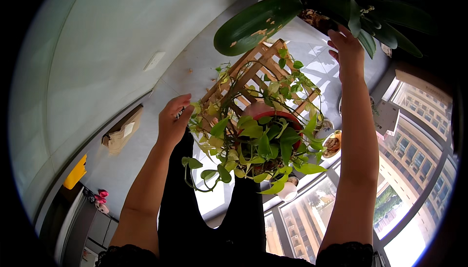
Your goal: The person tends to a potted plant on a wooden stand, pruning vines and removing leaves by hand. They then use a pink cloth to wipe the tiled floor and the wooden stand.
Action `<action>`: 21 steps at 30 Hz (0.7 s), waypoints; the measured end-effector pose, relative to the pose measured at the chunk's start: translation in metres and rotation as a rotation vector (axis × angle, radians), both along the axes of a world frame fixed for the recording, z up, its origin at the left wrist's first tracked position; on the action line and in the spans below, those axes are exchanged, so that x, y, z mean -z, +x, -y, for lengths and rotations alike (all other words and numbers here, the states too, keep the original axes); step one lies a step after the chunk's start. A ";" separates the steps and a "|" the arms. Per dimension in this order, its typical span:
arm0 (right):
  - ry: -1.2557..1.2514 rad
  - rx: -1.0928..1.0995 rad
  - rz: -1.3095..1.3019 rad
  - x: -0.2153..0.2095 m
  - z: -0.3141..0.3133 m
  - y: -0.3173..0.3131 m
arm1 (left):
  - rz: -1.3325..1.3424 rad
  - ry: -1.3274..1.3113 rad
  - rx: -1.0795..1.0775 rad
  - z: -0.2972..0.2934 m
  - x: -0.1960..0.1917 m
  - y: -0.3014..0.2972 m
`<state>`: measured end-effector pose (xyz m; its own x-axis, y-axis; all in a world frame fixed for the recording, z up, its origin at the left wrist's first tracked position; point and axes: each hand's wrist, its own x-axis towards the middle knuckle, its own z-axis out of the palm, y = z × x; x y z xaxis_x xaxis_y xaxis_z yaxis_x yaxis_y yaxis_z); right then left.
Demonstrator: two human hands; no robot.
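Note:
My left hand [172, 119] is at the left side of a trailing pothos [265, 145] with green and yellowish leaves. Its thumb and fingers are apart, with a small dark patterned patch showing between them that I cannot make out. The pothos grows in a red-rimmed pot [287, 117] in front of my legs, its vines spreading over a slatted wooden stand [258, 67]. My right hand [348, 52] reaches up beneath a large orchid [261, 23] with broad dark leaves, one of them scarred brown. Its fingers are loosely spread beside the orchid's bark-filled base [317, 20]; whether they touch it is hidden.
Windows [395, 189] run along the right side. Small pots, one a round bowl [332, 144] with brown contents, stand near the glass. A pale wall [97, 47] rises at left, with flattened cardboard [122, 131] and a yellow object [75, 172] lower down.

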<state>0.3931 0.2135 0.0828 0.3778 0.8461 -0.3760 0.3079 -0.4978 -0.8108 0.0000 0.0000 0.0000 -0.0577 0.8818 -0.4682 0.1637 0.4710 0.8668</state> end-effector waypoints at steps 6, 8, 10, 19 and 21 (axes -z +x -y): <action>-0.169 -0.058 -0.038 -0.011 0.084 -0.031 | 0.079 -0.352 0.018 -0.056 0.099 0.025; -0.206 -0.084 -0.085 -0.016 0.108 -0.029 | 0.145 -0.570 0.083 -0.084 0.119 0.042; -0.191 -0.057 -0.122 -0.021 0.126 -0.029 | -0.053 -0.481 0.307 -0.096 0.173 0.053; 0.016 0.010 -0.100 -0.055 0.161 -0.003 | 0.000 -0.791 0.372 -0.122 0.188 0.049; 0.035 0.022 -0.114 -0.065 0.163 -0.002 | 0.013 -0.712 0.229 -0.124 0.146 0.033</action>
<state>0.3916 0.0500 0.1483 0.3530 0.8515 -0.3877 0.2017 -0.4739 -0.8572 0.0326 0.1241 -0.1456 0.1010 0.3548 -0.9295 0.3169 0.8741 0.3681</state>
